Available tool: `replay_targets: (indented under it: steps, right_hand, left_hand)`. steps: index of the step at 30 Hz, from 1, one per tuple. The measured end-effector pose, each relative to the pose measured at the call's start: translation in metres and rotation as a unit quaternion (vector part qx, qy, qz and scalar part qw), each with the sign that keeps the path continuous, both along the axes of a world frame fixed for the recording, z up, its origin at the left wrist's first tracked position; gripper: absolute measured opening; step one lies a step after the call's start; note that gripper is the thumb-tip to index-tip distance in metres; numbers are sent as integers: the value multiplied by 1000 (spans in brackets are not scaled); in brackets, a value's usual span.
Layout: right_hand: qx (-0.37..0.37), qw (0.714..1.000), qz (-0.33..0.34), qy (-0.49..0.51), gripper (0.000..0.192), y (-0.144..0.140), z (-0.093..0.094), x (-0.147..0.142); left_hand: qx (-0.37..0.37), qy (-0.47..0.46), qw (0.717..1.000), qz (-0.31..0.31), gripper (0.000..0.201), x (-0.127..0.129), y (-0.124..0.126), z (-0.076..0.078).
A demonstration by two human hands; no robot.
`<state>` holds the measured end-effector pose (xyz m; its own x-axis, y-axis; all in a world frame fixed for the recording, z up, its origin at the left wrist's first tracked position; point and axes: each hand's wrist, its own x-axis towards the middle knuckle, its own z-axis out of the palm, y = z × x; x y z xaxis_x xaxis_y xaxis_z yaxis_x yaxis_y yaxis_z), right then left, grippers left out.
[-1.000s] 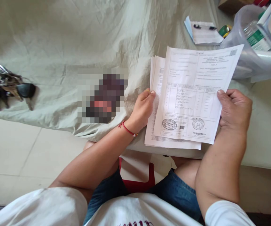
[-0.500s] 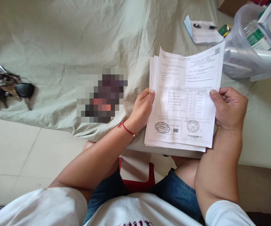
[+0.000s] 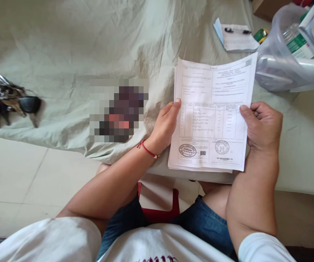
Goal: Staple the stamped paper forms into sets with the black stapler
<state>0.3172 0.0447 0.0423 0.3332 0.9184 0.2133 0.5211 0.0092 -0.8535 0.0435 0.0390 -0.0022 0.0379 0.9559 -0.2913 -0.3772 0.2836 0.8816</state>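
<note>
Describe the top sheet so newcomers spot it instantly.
Find the pale green cloth. Over its near edge, the left hand and right hand hold a white, rectangular, printed paper sheet. White paper sheets beneath show only edges; this one shows dark oval and round stamps.

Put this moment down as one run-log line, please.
left hand: holds papers, left edge | right hand: holds papers, right edge | keys: on cloth | pen: on notepaper
</note>
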Motion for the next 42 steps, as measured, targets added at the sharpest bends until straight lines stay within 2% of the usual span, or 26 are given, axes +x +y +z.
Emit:
replay_targets:
  steps: [3,7,11,15,20,23,26,29,32,35,37,39,42]
  right_hand:
    - [-49,999,9,20,40,2,-8,6]
    - [-108,993,-31,40,32,8,-25,21]
    - [-123,988,-49,76,48,12,-39,29]
    - [-155,978,-17,137,63,12,-42,24]
    - [-169,959,79,214,69,5,-31,11]
    - [-136,957,88,241,66,1,-22,4]
    - [-27,966,64,250,58,-2,-11,-5]
    - [73,966,64,239,52,-6,2,-17]
    - [126,963,68,226,59,-10,17,-27]
    - [139,962,80,220,75,-16,25,-28]
    - [141,963,94,210,78,-19,24,-21]
    - [132,966,105,198,75,-22,17,-10]
    - [64,976,122,170,65,-23,2,6]
  left_hand:
    - [2,14,1000,-7,13,0,0,-3]
    - [5,14,1000,-12,15,0,1,-5]
    - [1,7,1000,-11,15,0,2,-5]
    - [7,0,1000,-16,16,-2,0,-2]
    - [38,-14,999,-35,19,-5,2,-3]
    - [86,-21,995,-43,29,-6,8,-6]
    - [149,-34,986,-70,51,-9,15,-2]
    - [204,-26,972,-118,61,-17,19,15]
    - [265,21,957,-120,53,-27,20,40]
    - [302,89,944,-104,46,-36,21,61]
    - [309,128,936,-111,43,-41,24,67]
    - [313,142,931,-123,44,-47,29,65]
    - [313,140,926,-160,44,-57,34,52]
